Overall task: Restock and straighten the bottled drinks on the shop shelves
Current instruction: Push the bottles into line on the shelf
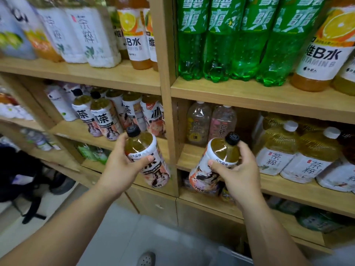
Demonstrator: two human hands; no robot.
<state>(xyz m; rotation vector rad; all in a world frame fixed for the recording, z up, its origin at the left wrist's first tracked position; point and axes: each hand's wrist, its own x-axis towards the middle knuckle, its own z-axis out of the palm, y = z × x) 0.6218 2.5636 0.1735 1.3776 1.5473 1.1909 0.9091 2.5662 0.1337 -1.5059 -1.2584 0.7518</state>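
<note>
The left hand point(123, 167) holds one tea bottle point(153, 166) before the middle post point(165, 112), its fingers point(123, 140) curled round the bottle's shoulder. The right hand point(238, 169) grips a second tea bottle point(209, 164) in the same way, further right. Both bottles are tilted in the air, off the shelves. The row of matching bottles point(103, 120) on the left shelf point(76, 129) stands crowded and leaning, so I think a bottle pushed in could topple its neighbours.

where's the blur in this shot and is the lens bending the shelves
Head view: sharpest mid-frame, where the left hand grips the left tea bottle and the right hand the right tea bottle; head view, upper left: the white-labelled bottles smear with blur; head view, edges: the shelf boards bow and lean from the wide lens; light is even, small glints on the green bottles.
</note>
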